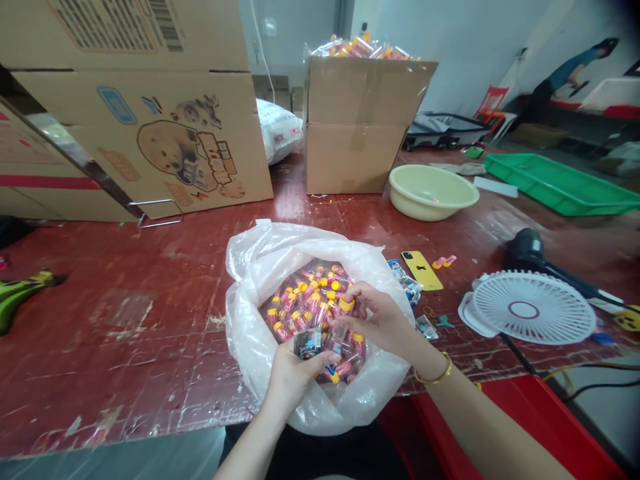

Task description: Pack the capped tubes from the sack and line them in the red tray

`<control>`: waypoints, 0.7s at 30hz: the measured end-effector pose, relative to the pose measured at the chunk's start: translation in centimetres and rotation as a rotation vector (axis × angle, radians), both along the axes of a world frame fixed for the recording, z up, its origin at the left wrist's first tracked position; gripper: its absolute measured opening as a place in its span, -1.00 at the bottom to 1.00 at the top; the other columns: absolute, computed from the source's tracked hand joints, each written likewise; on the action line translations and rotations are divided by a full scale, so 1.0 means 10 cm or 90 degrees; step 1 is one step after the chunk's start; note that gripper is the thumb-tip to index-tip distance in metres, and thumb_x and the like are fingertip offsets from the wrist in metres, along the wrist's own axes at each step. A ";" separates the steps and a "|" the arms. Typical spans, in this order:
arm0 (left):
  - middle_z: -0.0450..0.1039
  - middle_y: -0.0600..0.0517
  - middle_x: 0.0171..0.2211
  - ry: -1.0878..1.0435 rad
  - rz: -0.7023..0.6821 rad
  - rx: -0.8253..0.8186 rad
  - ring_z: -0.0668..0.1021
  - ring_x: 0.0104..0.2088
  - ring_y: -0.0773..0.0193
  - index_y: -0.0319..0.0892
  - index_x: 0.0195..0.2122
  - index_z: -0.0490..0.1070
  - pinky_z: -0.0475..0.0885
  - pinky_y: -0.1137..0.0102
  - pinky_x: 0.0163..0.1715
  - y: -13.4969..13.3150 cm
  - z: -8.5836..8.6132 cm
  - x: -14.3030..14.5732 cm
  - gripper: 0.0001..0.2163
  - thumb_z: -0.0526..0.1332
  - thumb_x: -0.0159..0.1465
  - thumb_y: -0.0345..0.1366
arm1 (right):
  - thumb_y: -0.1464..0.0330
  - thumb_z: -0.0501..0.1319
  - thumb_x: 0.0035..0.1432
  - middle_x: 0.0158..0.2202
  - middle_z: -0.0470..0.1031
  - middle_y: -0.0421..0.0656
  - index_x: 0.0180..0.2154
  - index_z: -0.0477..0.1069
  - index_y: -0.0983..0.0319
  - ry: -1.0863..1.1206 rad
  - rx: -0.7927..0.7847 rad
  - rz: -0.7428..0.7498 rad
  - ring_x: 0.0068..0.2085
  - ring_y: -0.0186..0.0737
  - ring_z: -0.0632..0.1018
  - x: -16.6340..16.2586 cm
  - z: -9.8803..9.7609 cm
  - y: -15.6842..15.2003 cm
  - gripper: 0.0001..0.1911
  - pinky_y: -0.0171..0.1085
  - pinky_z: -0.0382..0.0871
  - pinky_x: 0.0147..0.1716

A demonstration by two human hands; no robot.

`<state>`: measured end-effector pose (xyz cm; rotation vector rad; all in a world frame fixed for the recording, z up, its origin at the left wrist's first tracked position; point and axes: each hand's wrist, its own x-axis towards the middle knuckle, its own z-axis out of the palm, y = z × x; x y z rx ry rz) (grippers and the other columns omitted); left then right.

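A white plastic bag (245,327) stands with its mouth rolled back, full of small pink bottles (300,319) with yellow caps. Over its front part, my left hand (290,377) is closed, the thumb pressing on a small black printed packet (307,343). Clear plastic (337,335) shows between my two hands; whether it belongs to the packet, I cannot tell. My right hand (383,319), with a gold bracelet at the wrist, has its fingers curled around a yellow-capped bottle (346,305) just above the heap.
Beyond the bag stand a carton (350,153) heaped with similar bottles and a large printed carton (200,147). To the right are a cream basin (433,203), a yellow phone (423,270), a white fan (535,307) and a green tray (560,183). A person (565,77) leans over far back.
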<state>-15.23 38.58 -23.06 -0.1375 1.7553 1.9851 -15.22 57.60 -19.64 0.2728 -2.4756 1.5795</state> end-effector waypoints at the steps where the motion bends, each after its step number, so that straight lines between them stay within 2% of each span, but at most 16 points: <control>1: 0.52 0.07 -0.57 -0.015 0.002 0.001 0.52 -0.53 0.27 -0.23 -0.50 0.53 0.45 0.44 -0.48 0.01 0.00 0.00 -0.72 0.53 -0.24 -0.32 | 0.26 0.35 0.05 -0.41 0.34 -0.27 -0.33 0.30 0.18 -0.023 -0.029 0.004 -0.43 -0.37 0.36 -0.01 -0.01 -0.01 -0.75 -0.32 0.30 -0.44; 5: 0.52 0.05 -0.56 -0.077 -0.005 0.007 0.53 -0.54 0.26 -0.24 -0.46 0.53 0.47 0.42 -0.53 0.02 0.01 0.00 -0.68 0.52 -0.22 -0.23 | 0.23 0.36 0.01 -0.43 0.34 -0.27 -0.34 0.28 0.18 -0.101 -0.161 0.013 -0.43 -0.35 0.40 -0.02 -0.11 -0.06 -0.71 -0.31 0.36 -0.44; 7: 0.52 0.04 -0.57 -0.074 -0.016 0.012 0.53 -0.55 0.27 -0.25 -0.50 0.52 0.48 0.42 -0.53 0.03 0.01 0.00 -0.70 0.52 -0.21 -0.23 | 0.21 0.34 0.04 -0.45 0.35 -0.28 -0.34 0.27 0.18 -0.090 -0.182 -0.001 -0.45 -0.35 0.42 -0.01 -0.15 -0.06 -0.71 -0.31 0.37 -0.45; 11: 0.52 0.05 -0.59 -0.015 -0.032 0.006 0.51 -0.55 0.27 -0.23 -0.56 0.52 0.46 0.43 -0.50 0.03 0.00 0.00 -0.76 0.52 -0.20 -0.28 | 0.25 0.26 0.14 -0.40 0.36 -0.24 -0.32 0.28 0.18 0.055 -0.057 -0.077 -0.43 -0.35 0.40 0.03 -0.10 -0.01 -0.81 -0.30 0.36 -0.41; 13: 0.54 0.04 -0.56 0.011 -0.038 -0.004 0.53 -0.53 0.25 -0.22 -0.55 0.53 0.45 0.43 -0.46 0.04 -0.01 0.01 -0.79 0.51 -0.19 -0.31 | 0.26 0.27 0.15 -0.37 0.37 -0.21 -0.31 0.30 0.17 0.098 0.013 -0.062 -0.40 -0.33 0.39 0.05 -0.03 0.02 -0.82 -0.29 0.35 -0.38; 16: 0.55 0.05 -0.55 0.036 -0.046 -0.029 0.53 -0.52 0.23 -0.21 -0.52 0.55 0.45 0.43 -0.45 0.05 -0.04 0.01 -0.80 0.50 -0.17 -0.33 | 0.26 0.27 0.16 -0.37 0.39 -0.21 -0.28 0.31 0.17 0.093 0.065 -0.011 -0.39 -0.32 0.39 0.08 0.04 0.03 -0.83 -0.28 0.33 -0.36; 19: 0.56 0.04 -0.53 0.076 -0.048 -0.064 0.54 -0.49 0.22 -0.21 -0.47 0.56 0.44 0.43 -0.43 0.05 -0.08 0.03 -0.79 0.49 -0.14 -0.30 | 0.24 0.30 0.12 -0.41 0.36 -0.25 -0.29 0.30 0.17 0.036 0.048 0.009 -0.42 -0.34 0.37 0.07 0.03 0.01 -0.79 -0.29 0.32 -0.39; 21: 0.57 0.01 -0.49 0.071 -0.057 -0.052 0.56 -0.44 0.19 -0.22 -0.46 0.56 0.47 0.41 -0.38 0.05 -0.08 0.04 -0.78 0.48 -0.11 -0.24 | 0.20 0.32 0.08 -0.43 0.35 -0.26 -0.31 0.30 0.17 -0.034 -0.044 0.013 -0.44 -0.36 0.38 0.04 -0.03 -0.02 -0.74 -0.31 0.33 -0.42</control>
